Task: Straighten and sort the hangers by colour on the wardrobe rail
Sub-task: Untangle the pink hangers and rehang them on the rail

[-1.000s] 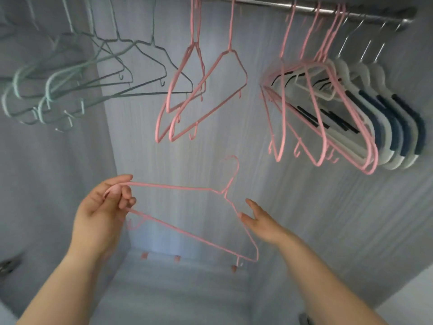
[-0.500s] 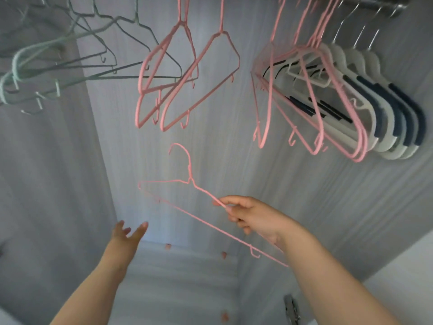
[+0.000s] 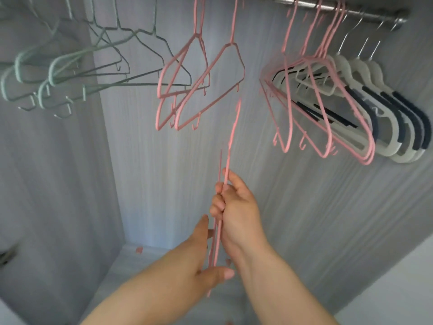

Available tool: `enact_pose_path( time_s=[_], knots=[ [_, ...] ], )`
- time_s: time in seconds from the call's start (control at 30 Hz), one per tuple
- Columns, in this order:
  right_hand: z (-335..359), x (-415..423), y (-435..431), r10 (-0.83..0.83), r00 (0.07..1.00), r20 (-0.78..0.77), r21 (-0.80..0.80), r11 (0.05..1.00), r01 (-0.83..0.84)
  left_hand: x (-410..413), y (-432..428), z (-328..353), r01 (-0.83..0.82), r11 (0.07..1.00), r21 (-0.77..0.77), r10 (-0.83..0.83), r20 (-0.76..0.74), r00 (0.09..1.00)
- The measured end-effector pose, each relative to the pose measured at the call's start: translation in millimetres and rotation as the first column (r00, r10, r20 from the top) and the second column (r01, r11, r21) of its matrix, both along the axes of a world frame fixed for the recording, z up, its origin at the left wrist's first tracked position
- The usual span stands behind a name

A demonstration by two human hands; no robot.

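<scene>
Hangers hung in colour groups along the wardrobe rail [image 3: 328, 7]: pale green and grey wire ones [image 3: 55, 69] bunched and skewed at the far left, two pink hangers [image 3: 230, 44] side by side in the middle, a tight cluster of pink hangers [image 3: 367, 148] further right, and white hangers with dark blue pads [image 3: 360, 69] at the right end, just beside that cluster and partly overlapped by it. Below the gap between the middle pair and the right cluster, a loose pink hanger [image 3: 230, 141] was off the rail and held nearly upright, seen edge-on, its hook pointing up and blurred, close under the middle pair but apart from them. The person's right grip [image 3: 236, 207] was clenched round the wire of this hanger, fingers [image 3: 216, 205] curled over it and the thumb lying along it. The left grip [image 3: 199, 256] sat just below and beside the right one, with the hanger's lower part passing between its thumb and its fingers; whether it truly pinched the wire or only bracketed it could not be told. Grey wood-grain panels [image 3: 152, 184] formed the back of the wardrobe, and a small pink piece [image 3: 139, 249] lay on its floor near the rear corner.
</scene>
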State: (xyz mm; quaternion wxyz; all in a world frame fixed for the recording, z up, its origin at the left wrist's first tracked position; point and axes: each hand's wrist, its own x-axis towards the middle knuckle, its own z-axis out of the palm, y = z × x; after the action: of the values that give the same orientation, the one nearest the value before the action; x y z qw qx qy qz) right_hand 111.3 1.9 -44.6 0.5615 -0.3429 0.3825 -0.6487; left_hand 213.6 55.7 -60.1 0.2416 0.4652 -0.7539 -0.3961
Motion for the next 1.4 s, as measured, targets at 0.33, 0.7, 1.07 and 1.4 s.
enact_pose_path(
  time_s=[0.33,0.7,1.07,1.4],
  knots=[
    [76.8,19.6,-57.4,-0.226,0.974,0.018,-0.138,0.964,0.226,20.5,-37.8,28.4,-0.181,0.959,-0.219,0.113,-0.291,0.950],
    [124.8,16.6,-61.8,-0.484,0.822,-0.299,-0.370,0.853,0.368,11.5,-78.3,68.4,-0.225,0.716,-0.661,-0.051,-0.371,0.927],
    [131.9,-0.7,-109.3,-0.475,0.778,-0.412,-0.260,0.879,0.399,5.1,-125.8,87.7,-0.359,0.528,-0.770,0.266,-0.251,0.931],
    [129.5,2.8,-48.9,-0.600,0.142,-0.787,-0.566,0.794,0.221,-10.3,-127.6,81.9,-0.247,0.760,-0.601,0.103,-0.263,0.959]
  ],
)
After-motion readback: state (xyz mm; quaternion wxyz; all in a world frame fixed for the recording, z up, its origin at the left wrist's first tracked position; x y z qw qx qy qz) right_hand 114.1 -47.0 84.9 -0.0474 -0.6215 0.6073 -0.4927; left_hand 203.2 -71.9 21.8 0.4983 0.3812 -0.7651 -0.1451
